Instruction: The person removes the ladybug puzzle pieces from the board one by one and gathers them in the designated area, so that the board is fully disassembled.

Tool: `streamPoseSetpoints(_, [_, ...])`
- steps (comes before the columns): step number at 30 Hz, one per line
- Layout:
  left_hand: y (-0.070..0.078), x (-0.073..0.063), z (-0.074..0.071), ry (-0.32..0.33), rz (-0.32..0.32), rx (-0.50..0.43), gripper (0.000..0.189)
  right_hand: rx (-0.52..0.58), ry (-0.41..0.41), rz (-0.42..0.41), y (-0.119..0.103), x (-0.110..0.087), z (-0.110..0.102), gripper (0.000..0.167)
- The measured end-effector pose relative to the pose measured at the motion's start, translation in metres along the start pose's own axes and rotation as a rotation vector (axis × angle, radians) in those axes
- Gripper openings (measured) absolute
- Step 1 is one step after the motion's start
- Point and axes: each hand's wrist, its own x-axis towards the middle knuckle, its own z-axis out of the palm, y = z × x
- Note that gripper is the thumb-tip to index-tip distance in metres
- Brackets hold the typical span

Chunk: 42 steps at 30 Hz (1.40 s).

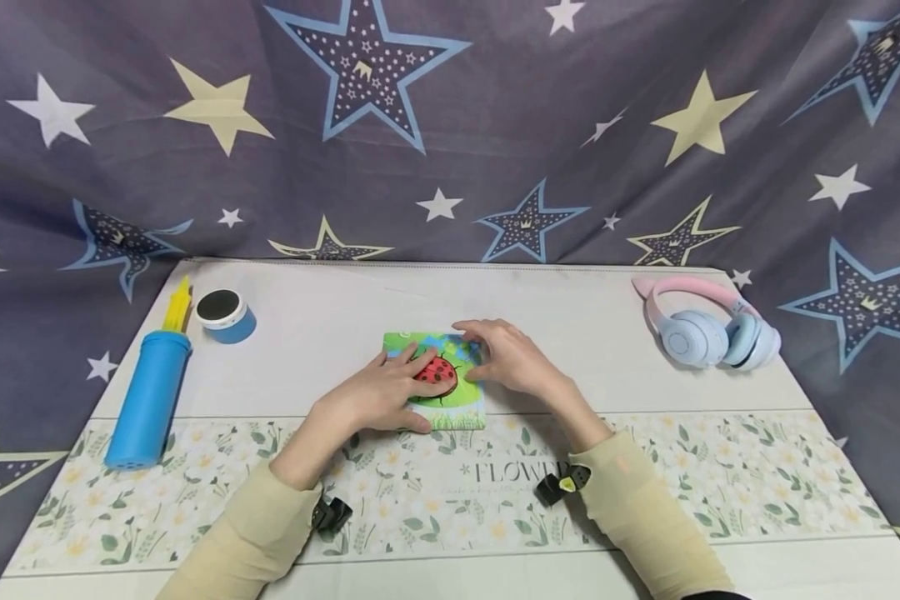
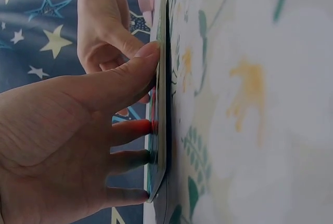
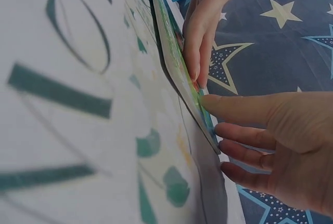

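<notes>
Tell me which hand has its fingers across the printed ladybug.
The left hand: its spread fingers partly cover the red ladybug on the board. The right hand is at the board's right side, clear of the ladybug.

Head view: bright, even lt, soft shadows on tablecloth (image 1: 307, 333). Wrist views: dim, greyish, nr floral print (image 2: 247, 91) blurry.

Left hand (image 1: 385, 392) palm down, fingers spread; right hand (image 1: 512, 358) nearby, fingers gently bent
</notes>
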Motion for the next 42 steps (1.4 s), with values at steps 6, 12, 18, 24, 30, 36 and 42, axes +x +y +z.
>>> streamPoseSetpoints(6, [0.0012,0.0000,0.0001,0.004,-0.001,0.004,0.073,-0.036,0.025,0.028,-0.0004,-0.0004,-0.0007,0.074])
streamPoseSetpoints(12, [0.0022,-0.0031,0.0004,-0.002,0.007,0.004,0.074,-0.006,0.023,0.031,-0.0013,0.0004,0.0038,0.071])
streamPoseSetpoints(18, [0.0018,-0.0030,0.0010,0.004,0.019,0.014,0.074,0.029,0.027,0.026,-0.0018,0.0003,0.0070,0.069])
streamPoseSetpoints(24, [0.0003,-0.0039,0.0004,0.002,0.011,0.017,0.074,0.073,-0.007,0.056,-0.0026,0.0022,0.0071,0.070])
streamPoseSetpoints(30, [0.0007,-0.0030,-0.0006,-0.004,0.016,0.016,0.074,0.076,-0.032,0.090,-0.0013,0.0022,0.0078,0.075])
streamPoseSetpoints(36, [0.0017,-0.0008,-0.0005,-0.005,0.017,0.015,0.074,0.074,-0.040,0.114,-0.0004,0.0017,0.0076,0.078])
streamPoseSetpoints(42, [0.0022,-0.0003,-0.0011,-0.009,0.007,0.010,0.074,0.075,-0.037,0.085,-0.0015,0.0015,0.0068,0.075])
